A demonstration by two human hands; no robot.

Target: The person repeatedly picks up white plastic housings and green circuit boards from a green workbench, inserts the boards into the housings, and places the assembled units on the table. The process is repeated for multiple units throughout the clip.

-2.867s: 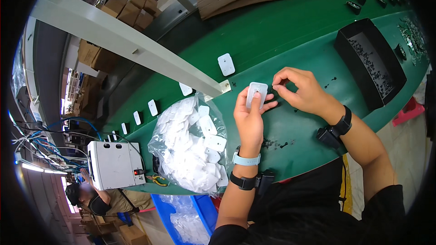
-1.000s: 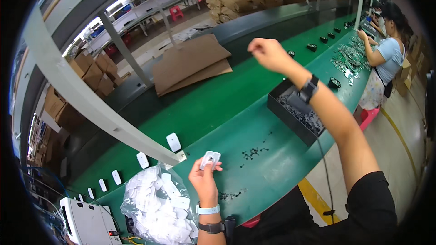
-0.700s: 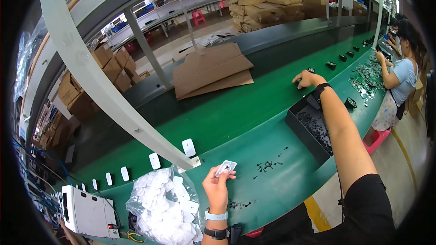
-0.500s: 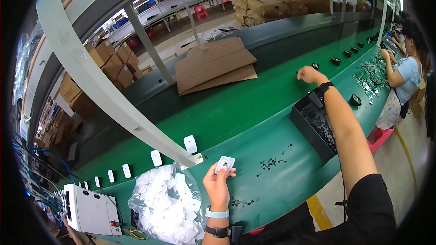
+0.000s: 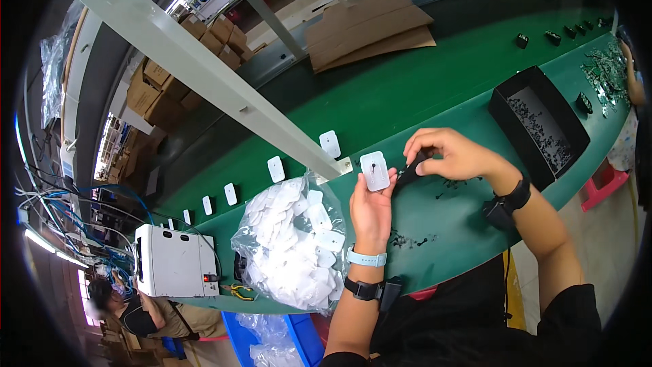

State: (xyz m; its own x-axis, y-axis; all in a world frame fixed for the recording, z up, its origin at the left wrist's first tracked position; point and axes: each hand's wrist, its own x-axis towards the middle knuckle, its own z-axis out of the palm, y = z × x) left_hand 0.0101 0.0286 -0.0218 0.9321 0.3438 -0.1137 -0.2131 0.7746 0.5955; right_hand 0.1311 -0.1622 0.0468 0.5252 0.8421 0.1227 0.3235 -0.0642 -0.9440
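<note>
My left hand (image 5: 371, 217) is closed around the lower part of a white plastic cover (image 5: 374, 166), a rounded rectangle with a small black part at its middle. Close beside it, my right hand (image 5: 456, 156) pinches a black plastic housing (image 5: 409, 169) between thumb and fingers. The housing's inside is turned away, so its details are hidden. Small loose black parts (image 5: 409, 240) lie on the green bench below my hands, and others are partly covered by the right hand. A clear bag of white covers (image 5: 288, 251) rests left of my left wrist.
A black box (image 5: 499, 100) of small black parts stands at the right, near a heap of green circuit boards (image 5: 606, 75). White covers (image 5: 275, 169) line the belt behind a slanted metal post (image 5: 204, 68). A white machine (image 5: 175, 261) and pliers (image 5: 239, 292) are at left.
My right hand has come back from the belt to beside my left hand, now holding a black housing. The left hand has turned the white cover more upright. The view has shifted left and down.
</note>
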